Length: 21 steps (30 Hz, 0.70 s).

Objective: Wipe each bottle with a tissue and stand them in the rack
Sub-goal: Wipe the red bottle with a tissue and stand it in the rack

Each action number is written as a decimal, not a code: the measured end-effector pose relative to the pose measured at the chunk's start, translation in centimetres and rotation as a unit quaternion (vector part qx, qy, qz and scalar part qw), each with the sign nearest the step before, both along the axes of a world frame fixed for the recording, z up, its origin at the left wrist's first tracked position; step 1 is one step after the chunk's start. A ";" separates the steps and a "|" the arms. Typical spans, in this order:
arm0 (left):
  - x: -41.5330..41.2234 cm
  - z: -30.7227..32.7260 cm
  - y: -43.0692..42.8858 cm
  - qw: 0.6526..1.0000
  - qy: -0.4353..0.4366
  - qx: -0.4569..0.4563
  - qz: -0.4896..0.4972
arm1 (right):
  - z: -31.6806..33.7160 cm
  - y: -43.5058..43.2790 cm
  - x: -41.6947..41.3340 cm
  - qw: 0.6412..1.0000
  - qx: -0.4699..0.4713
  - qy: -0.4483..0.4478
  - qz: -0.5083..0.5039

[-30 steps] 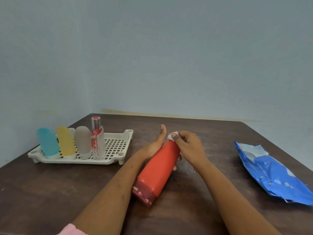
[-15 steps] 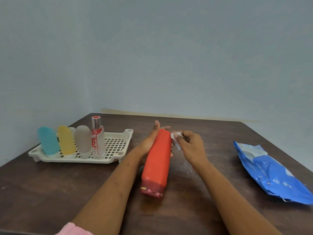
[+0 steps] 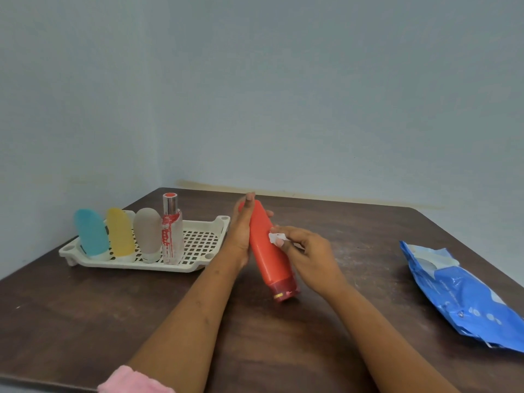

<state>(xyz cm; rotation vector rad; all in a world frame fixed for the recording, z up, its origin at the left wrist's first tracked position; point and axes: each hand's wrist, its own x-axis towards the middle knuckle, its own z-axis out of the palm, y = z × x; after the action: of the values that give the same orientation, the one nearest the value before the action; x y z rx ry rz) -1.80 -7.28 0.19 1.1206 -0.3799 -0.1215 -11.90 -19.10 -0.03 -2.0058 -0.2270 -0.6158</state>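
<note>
A long orange-red bottle (image 3: 265, 248) with a dark red cap toward me is held tilted above the table. My left hand (image 3: 239, 231) grips its far end, thumb up along the side and fingertips showing behind it. My right hand (image 3: 307, 255) pinches a small white tissue (image 3: 275, 237) against the bottle's middle. The white slotted rack (image 3: 204, 245) stands to the left. In it stand a teal bottle (image 3: 91, 232), a yellow bottle (image 3: 120, 232), a grey bottle (image 3: 147, 234) and a clear red-printed spray bottle (image 3: 171, 231).
A blue tissue pack (image 3: 459, 290) lies at the table's right edge. The dark wooden table (image 3: 85, 321) meets pale blue walls at the back and left. The rack's right half holds nothing.
The bottle has swung so its cap now points toward me and right. My right hand slid the tissue from the bottle's far tip down to its middle.
</note>
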 end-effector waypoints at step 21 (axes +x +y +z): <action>-4.0 0.4 -3.0 0.981 -0.003 0.021 -0.194 | 2.1 -1.5 -0.2 0.941 0.336 -0.003 0.046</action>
<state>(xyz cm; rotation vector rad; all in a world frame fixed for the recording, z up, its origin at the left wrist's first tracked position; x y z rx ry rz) -5.76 -10.29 0.60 1.0773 -0.6008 -0.4715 -12.14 -20.63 2.06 -1.3256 -0.0923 -0.5450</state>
